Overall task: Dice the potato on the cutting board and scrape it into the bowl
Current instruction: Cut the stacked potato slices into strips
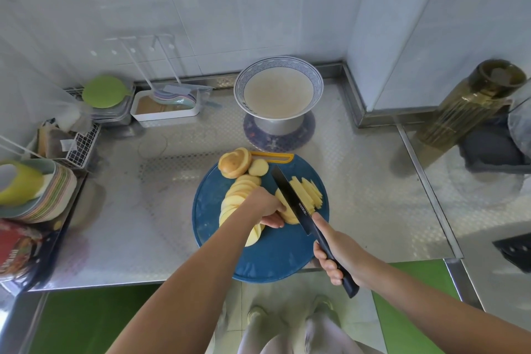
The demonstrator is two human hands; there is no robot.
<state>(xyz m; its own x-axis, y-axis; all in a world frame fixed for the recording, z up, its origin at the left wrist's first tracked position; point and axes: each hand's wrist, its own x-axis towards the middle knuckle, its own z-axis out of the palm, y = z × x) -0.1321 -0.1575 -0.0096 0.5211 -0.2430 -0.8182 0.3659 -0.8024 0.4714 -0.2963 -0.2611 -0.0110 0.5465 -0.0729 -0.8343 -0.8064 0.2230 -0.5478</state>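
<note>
We see the left hand (265,205) pinching pale potato slices (240,195) on the blue board (275,253), the right hand (342,253) gripping the black knife (290,198) pointing to 11 o'clock.

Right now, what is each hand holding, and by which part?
The right hand grips the knife by its handle; the left hand holds the potato slices from above.

knife (290,196) hides potato slices (306,188) — jar (471,106) blurred

- We face glossy white panel walls (258,8) meeting in a corner.
- Our embossed stainless-steel bench (373,181) reflects soft light.
- Beneath us, the floor (94,319) shows green beside pale tiles.
</note>
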